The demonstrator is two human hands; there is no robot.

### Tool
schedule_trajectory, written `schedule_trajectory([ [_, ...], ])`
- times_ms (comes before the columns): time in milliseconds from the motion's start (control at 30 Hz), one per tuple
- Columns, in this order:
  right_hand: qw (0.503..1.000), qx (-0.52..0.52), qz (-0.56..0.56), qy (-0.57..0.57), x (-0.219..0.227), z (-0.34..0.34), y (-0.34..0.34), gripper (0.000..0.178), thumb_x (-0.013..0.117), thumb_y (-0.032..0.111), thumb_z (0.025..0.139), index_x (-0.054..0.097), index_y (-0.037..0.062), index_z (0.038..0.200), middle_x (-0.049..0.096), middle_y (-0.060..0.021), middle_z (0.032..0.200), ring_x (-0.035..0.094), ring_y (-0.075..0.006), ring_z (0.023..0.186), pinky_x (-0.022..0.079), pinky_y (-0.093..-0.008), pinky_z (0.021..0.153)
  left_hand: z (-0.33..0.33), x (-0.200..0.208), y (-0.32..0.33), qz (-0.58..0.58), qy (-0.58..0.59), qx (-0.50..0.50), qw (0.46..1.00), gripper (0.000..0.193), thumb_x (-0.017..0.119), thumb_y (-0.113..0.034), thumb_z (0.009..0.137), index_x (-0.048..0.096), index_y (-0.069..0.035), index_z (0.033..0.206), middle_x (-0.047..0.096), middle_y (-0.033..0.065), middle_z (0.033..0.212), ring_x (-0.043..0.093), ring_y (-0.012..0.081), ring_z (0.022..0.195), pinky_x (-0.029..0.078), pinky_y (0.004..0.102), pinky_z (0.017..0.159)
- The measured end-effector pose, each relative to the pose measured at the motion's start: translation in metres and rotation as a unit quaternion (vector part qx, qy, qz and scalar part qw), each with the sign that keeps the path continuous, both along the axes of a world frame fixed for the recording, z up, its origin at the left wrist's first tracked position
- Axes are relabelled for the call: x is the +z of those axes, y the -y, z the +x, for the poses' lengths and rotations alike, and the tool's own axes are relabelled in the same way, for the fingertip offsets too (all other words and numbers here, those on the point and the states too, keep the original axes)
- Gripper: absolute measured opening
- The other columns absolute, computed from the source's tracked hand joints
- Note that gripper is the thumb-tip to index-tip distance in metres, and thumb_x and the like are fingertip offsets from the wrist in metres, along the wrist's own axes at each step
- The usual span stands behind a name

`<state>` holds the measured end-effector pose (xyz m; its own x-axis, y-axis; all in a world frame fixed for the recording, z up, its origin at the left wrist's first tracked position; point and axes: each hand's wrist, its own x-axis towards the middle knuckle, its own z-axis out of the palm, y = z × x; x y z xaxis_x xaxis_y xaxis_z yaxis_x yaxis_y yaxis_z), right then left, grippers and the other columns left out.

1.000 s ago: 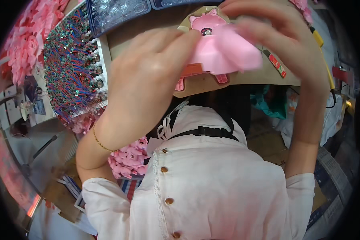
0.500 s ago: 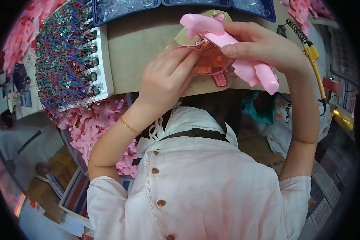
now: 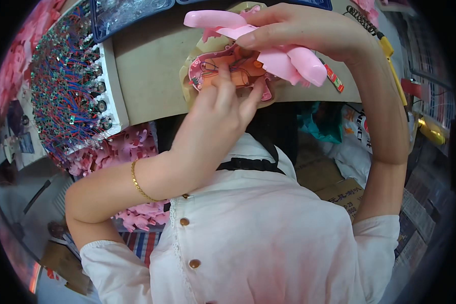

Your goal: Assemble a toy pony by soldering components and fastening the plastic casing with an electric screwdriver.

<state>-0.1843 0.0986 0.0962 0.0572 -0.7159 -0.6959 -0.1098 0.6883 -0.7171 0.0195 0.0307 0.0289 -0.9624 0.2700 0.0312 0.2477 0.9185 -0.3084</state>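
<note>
In my right hand (image 3: 309, 29) is a glossy pink plastic shell half (image 3: 283, 63) of a toy, gripped from above and tilted over its open counterpart. That lower pink shell half (image 3: 193, 69) lies in a cream-coloured holder (image 3: 186, 96) on the table. Inside it sit an orange part (image 3: 240, 77) and several thin dark wires. My left hand (image 3: 210, 121) reaches into this shell from the near side, fingers apart, fingertips on the wires and the orange part. The raised shell and my right hand hide the far right of the lower half.
At the left stands a white tray (image 3: 117, 96) heaped with small green circuit boards and red and blue wires. Blue bins (image 3: 131, 19) line the far edge. A yellow soldering iron (image 3: 390, 61) hangs at the right, near a small red-and-green strip (image 3: 333, 77). Pink parts (image 3: 137, 147) fill a container below.
The raised shell half has shifted left and up in view, away from the lower one, whose wired inside now shows more. My left hand's fingers have moved from its rim into it and spread.
</note>
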Motion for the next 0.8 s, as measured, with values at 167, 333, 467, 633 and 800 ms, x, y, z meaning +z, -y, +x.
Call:
schedule_trajectory([
  [167, 0.990, -0.059, -0.070, -0.105, -0.014, 0.019, -0.013, 0.045, 0.059, 0.033, 0.084, 0.054, -0.0013, 0.113, 0.061, -0.0047, 0.088, 0.058, -0.0079, 0.077, 0.047, -0.0208, 0.069, -0.005, 0.008, -0.015, -0.112, 0.079, -0.001, 0.991, 0.048, 0.053, -0.015, 0.078, 0.049, -0.010, 0.126, 0.056, 0.0239, 0.115, 0.051, 0.0201, 0.080, 0.042, 0.0237, 0.057],
  [333, 0.954, -0.029, -0.145, -0.260, 0.002, 0.046, -0.007, 0.045, 0.069, 0.023, 0.075, 0.055, 0.0001, 0.111, 0.062, -0.0097, 0.093, 0.057, -0.0164, 0.082, 0.046, -0.0266, 0.077, 0.011, -0.019, -0.021, -0.016, -0.011, 0.113, 0.993, 0.051, 0.054, -0.016, 0.076, 0.048, -0.015, 0.126, 0.056, 0.0210, 0.115, 0.051, 0.0131, 0.061, 0.043, 0.0199, 0.047],
  [467, 0.849, 0.222, -0.218, -0.426, -0.020, 0.041, 0.013, 0.052, 0.073, 0.021, 0.065, 0.054, 0.0028, 0.110, 0.059, -0.0142, 0.099, 0.054, -0.0289, 0.094, 0.039, -0.0352, 0.090, 0.023, -0.021, -0.004, 0.227, 0.043, 0.144, 0.962, 0.052, 0.056, -0.014, 0.073, 0.048, -0.011, 0.124, 0.052, 0.0164, 0.117, 0.054, 0.0184, 0.061, 0.049, 0.0308, 0.059],
  [633, 0.780, 0.217, -0.360, -0.463, -0.039, 0.037, -0.004, 0.047, 0.072, 0.015, 0.058, 0.057, 0.0038, 0.101, 0.059, -0.0095, 0.090, 0.054, -0.0278, 0.092, 0.041, -0.0361, 0.089, 0.052, -0.029, 0.032, 0.580, -0.036, 0.094, 0.808, 0.031, 0.063, -0.004, 0.071, 0.061, -0.005, 0.102, 0.057, 0.0117, 0.108, 0.060, 0.0270, 0.081, 0.049, 0.0350, 0.067],
  [800, 0.817, 0.228, -0.273, -0.454, -0.033, 0.043, -0.001, 0.066, 0.075, 0.013, 0.053, 0.055, 0.0056, 0.114, 0.055, -0.0124, 0.111, 0.046, -0.0329, 0.113, 0.037, -0.0405, 0.099, 0.044, -0.051, 0.038, 0.476, -0.208, 0.178, 0.835, 0.033, 0.065, -0.007, 0.070, 0.061, -0.005, 0.103, 0.060, 0.0078, 0.101, 0.059, 0.0243, 0.085, 0.048, 0.0336, 0.070],
])
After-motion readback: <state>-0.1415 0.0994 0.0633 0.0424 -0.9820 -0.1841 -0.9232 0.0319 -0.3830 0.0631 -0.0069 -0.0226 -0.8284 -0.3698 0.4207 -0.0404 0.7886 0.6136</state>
